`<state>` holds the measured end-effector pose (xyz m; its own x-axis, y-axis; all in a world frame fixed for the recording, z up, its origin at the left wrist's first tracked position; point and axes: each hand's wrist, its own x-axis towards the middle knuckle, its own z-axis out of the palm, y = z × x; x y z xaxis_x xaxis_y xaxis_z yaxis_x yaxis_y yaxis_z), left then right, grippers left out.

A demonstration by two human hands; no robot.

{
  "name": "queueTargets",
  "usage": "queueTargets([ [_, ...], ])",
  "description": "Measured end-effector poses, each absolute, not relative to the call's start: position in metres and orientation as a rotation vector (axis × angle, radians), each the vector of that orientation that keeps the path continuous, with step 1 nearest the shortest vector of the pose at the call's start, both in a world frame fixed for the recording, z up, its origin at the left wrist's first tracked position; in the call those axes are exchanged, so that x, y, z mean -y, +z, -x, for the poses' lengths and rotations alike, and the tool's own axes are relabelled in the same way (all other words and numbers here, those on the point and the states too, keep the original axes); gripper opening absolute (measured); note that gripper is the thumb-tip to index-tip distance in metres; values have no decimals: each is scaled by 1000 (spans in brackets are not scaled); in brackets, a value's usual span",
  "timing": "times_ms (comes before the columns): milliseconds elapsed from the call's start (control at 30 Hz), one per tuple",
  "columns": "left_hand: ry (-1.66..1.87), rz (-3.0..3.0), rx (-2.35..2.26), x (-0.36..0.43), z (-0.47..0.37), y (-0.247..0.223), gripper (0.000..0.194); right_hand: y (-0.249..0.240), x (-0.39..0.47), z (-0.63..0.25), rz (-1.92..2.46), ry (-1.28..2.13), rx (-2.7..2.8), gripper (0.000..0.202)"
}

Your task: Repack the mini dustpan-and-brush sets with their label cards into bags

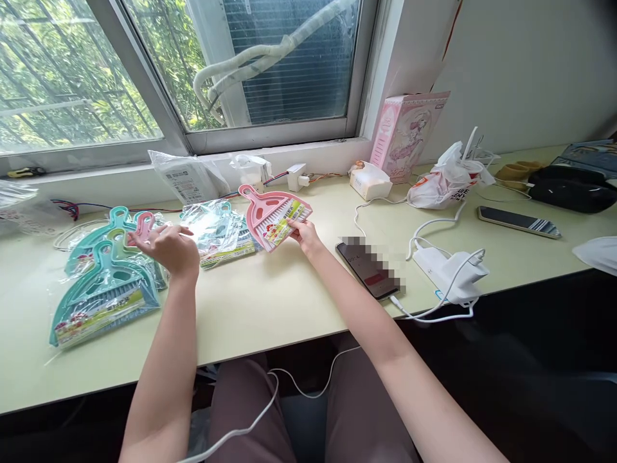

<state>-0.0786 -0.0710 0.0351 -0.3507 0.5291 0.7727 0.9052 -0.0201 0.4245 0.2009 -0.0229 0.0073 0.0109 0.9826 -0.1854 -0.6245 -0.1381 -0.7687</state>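
My right hand (304, 235) grips a pink dustpan-and-brush set (277, 215) by its lower right edge, raised a little over the table. A printed card and white bristles show on its front. My left hand (168, 247) hovers at the wrapped sets on the left, its fingers apart beside a pink handle (144, 225); whether they touch it I cannot tell. In front lies a teal dustpan-and-brush set (106, 289) in clear plastic, with a green handle (117, 244) and another teal set (91, 247) behind. More wrapped sets (216, 231) lie between my hands.
A phone (369, 267) lies right of centre, with a white power strip (450, 273) and loose cables farther right. A tissue pack (369, 180), a pink box (405, 135), and a plastic bag (443, 180) stand near the wall. A second phone (519, 222) lies right.
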Motion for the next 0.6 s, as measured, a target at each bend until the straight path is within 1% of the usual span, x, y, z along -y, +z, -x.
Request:
queueTargets([
  [100,-1317,1503,1944,63,70,32,31,10,26,-200,858,1530,590,13],
  [200,-1186,1760,1987,55,58,21,51,13,29,-199,866,1539,620,13],
  [233,-1127,1845,2000,53,54,16,54,14,30,-199,868,1541,630,13],
  [267,-1077,1913,2018,51,52,12,52,14,31,-198,868,1545,641,13],
  [367,-1010,2005,2077,50,52,5,40,15,31,-197,877,1559,667,13],
  [467,-1031,1945,2123,52,55,8,40,14,32,-196,887,1576,712,14],
  [600,-1158,1845,2125,57,55,16,37,13,32,-194,897,1597,786,13],
])
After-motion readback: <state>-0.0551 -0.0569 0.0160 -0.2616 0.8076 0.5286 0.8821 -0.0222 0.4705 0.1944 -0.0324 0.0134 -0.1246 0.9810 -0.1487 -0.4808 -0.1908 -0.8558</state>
